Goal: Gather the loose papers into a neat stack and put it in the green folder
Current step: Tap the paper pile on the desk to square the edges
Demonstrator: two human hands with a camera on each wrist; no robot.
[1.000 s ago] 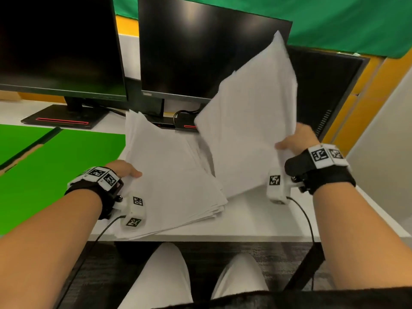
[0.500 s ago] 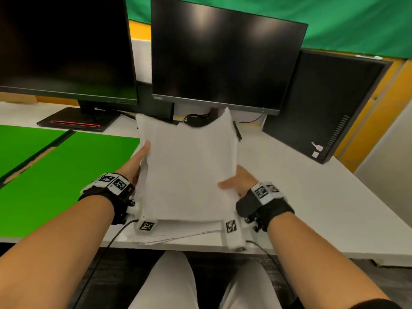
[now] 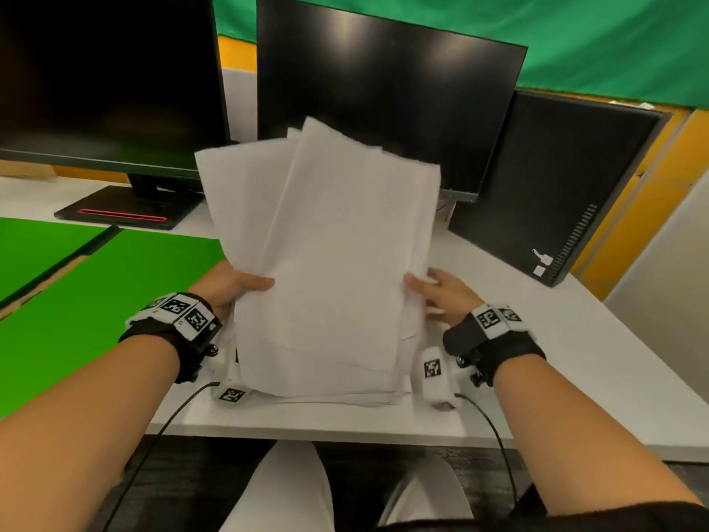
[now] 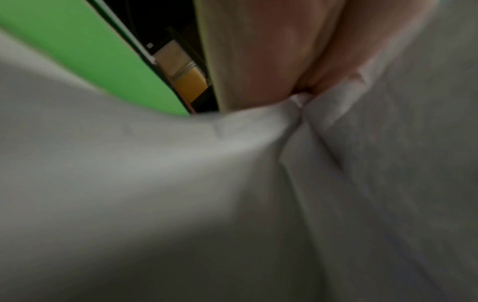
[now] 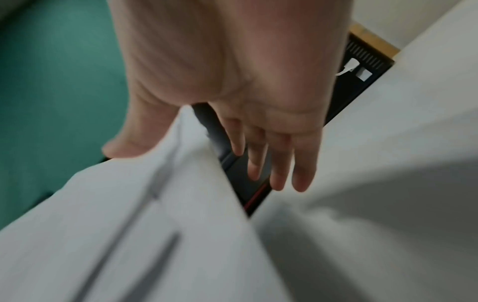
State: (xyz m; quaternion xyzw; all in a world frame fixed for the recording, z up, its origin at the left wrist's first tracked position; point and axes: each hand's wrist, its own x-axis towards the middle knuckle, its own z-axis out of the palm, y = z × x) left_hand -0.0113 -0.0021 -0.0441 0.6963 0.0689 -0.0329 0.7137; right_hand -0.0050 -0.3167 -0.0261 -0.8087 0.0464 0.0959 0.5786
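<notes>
A thick, uneven stack of white papers (image 3: 330,263) stands tilted on its lower edge near the front of the white desk (image 3: 575,359), its upper corners fanned out. My left hand (image 3: 234,286) grips the stack's left edge with the thumb across the front; the left wrist view shows paper (image 4: 232,204) creased into that hand (image 4: 271,51). My right hand (image 3: 441,289) is at the right edge. Its thumb rests on the paper (image 5: 155,224) and its fingers (image 5: 279,163) are straight behind. The green folder (image 3: 96,293) lies spread flat on the desk to the left.
Two dark monitors (image 3: 383,90) stand behind the stack, the left one on a black base (image 3: 126,209). A black computer case (image 3: 556,178) leans at the back right. The desk's front edge (image 3: 383,431) is just below the stack. Cables hang from both wrists.
The bunch my right hand held high at the right has joined the pile. Both hands now hold the whole stack, raised from flat to tilted upright.
</notes>
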